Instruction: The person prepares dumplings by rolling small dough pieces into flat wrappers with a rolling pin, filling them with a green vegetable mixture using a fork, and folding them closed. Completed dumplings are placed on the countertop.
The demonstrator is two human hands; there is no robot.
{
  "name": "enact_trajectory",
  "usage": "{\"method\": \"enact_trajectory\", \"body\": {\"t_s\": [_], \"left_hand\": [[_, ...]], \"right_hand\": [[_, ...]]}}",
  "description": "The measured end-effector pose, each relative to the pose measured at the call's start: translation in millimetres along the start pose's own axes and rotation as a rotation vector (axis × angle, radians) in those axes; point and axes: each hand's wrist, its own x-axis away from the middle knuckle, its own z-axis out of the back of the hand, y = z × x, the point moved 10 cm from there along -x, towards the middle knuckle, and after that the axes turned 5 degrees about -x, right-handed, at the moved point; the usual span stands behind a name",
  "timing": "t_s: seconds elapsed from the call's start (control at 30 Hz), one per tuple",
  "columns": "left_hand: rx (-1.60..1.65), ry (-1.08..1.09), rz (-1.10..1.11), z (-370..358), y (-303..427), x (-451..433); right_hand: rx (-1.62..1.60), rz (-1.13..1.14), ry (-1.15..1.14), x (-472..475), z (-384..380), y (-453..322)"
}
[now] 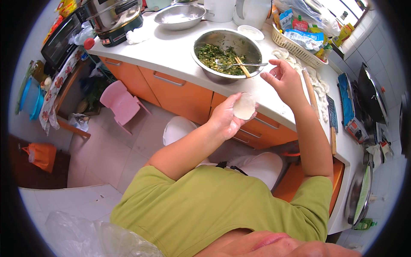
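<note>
A round, flat dough wrapper (244, 106) lies across the fingers of my left hand (228, 119), with the thumb at its edge, in front of the counter. My right hand (282, 77) hovers beside the steel mixing bowl (205, 71), its fingers apart and nothing in them. That bowl holds a chopped green filling (218, 55). A metal spoon (252, 64) and a pair of wooden chopsticks (242, 67) rest in it, handles over the rim near my right fingertips. Behind my right hand, dough wrappers (316, 83) lie in overlapping heaps next to a wooden rolling pin (310, 91).
A knife (332, 119) lies at the right counter edge, near a portable gas stove (350, 109). At the back stand an oval metal dish (179, 16), a small white dish (250, 32) and a plastic basket (293, 45) of packets. A pink child's chair (120, 101) stands on the floor.
</note>
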Motion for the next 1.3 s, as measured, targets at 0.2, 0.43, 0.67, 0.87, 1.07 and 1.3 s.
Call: {"method": "enact_trajectory", "body": {"t_s": [0.2,0.43,0.67,0.87,1.07,1.3], "left_hand": [[-0.078,0.171,-0.152,50.2,43.0,20.0],[-0.039,0.268,-0.269,96.8,84.9,24.5],[0.173,0.253,-0.404,90.0,123.2,43.5],[0.133,0.103,-0.523,41.0,156.2,61.6],[0.120,0.108,-0.574,31.8,164.0,68.1],[0.088,0.115,-0.597,30.6,162.8,69.2]], "right_hand": [[-0.268,-0.111,-0.016,-31.5,-25.7,20.2],[-0.140,-0.066,-0.156,-56.4,-67.4,-14.8],[-0.005,0.140,0.045,-72.0,-52.3,-20.1],[0.105,0.252,-0.188,-68.4,-78.4,-37.7],[-0.089,-0.143,-0.413,-48.3,-83.9,-29.4],[-0.115,0.126,-0.314,-29.4,-66.7,-57.5]]}}
